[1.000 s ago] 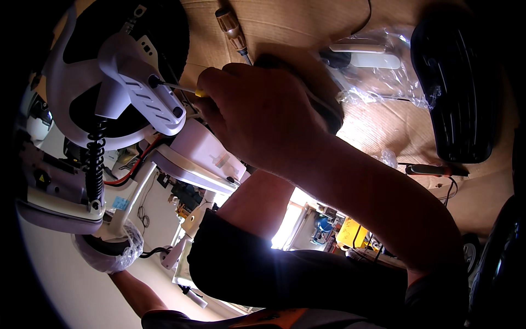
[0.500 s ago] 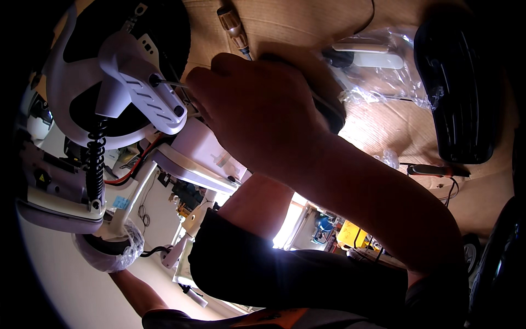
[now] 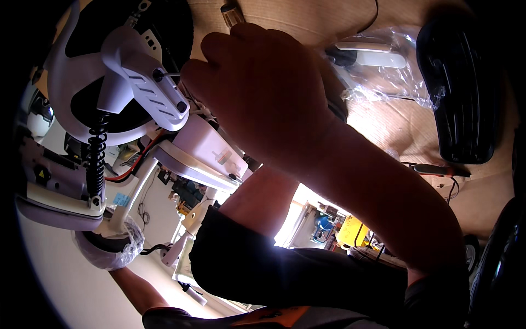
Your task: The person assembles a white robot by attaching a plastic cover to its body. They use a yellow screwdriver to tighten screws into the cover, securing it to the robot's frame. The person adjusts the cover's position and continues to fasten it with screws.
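Observation:
My right hand is closed in a fist around a thin metal tool that looks like a hex key; its far end is hidden in my fingers. The slim shaft reaches into an upper hole of a pale lilac plastic cover. That cover sits beside a black wheel with a pale fender, above a black coil spring. My left forearm rises at the lower left to a plastic-wrapped rounded part. That part hides my left hand and its fingers.
On brown cardboard lie a brown-handled screwdriver, partly behind my fist, a clear bag with pale parts, a long black moulded piece and a red-and-black handled tool. My bent leg is below the right forearm.
My right fist has shifted up and turned a little, now covering more of the screwdriver lying behind it. The shaft stays at the same hole. My left arm is nearly unmoved.

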`<state>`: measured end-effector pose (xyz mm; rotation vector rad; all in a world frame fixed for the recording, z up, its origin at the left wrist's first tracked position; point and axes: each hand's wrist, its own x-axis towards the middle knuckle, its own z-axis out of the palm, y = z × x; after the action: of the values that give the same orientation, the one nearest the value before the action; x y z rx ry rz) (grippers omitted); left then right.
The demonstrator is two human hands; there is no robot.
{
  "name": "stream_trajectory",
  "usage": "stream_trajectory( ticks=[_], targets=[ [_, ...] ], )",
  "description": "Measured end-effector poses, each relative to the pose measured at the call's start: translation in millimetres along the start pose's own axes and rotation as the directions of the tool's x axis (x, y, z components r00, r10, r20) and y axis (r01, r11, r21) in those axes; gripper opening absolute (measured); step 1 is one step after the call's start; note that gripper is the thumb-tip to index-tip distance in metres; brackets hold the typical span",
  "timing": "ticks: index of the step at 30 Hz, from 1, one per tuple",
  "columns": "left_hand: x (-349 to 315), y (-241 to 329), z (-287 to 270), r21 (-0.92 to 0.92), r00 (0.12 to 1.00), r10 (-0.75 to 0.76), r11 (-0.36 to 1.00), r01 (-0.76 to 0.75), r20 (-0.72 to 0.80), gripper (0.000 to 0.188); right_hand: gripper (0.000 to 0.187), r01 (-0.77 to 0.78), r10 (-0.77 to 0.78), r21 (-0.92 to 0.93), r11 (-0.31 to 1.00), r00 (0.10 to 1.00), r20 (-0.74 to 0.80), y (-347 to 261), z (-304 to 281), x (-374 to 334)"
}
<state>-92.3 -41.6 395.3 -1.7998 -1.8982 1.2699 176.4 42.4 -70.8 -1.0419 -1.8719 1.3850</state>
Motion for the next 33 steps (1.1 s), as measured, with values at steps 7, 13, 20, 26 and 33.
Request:
stream_trajectory(
  ticks=[7,13,20,26,33],
  targets=[
    [1.4,-1.5,-2.7,0.006,1.0,0.002,1.0,-0.002,-0.005,0.057,0.008,-0.147,0.123,0.116,0.982,0.974,0.189,16.4,1.0,9.1],
    [0.8,-4.8,-3.7,0.009,1.0,0.005,1.0,-0.005,0.0,0.057,0.009,-0.064,0.034,0.098,0.993,0.961,0.275,21.4,1.1,16.5],
    [3.9,-6.7,-6.0,0.013,1.0,0.009,1.0,-0.009,0.006,0.056,0.015,-0.165,0.102,0.2,0.966,0.951,0.291,4.1,-3.3,4.0],
    [12.7,-6.3,2.9,-0.002,1.0,0.026,1.0,-0.026,-0.003,0.056,0.018,-0.323,0.124,0.242,0.915,0.796,0.593,0.5,-17.2,21.6],
    [14.5,-1.4,1.3,-0.02,1.0,0.017,1.0,-0.018,-0.014,0.055,0.013,-0.221,0.15,0.166,0.961,0.922,0.357,-19.3,-17.2,16.0]
  ],
)
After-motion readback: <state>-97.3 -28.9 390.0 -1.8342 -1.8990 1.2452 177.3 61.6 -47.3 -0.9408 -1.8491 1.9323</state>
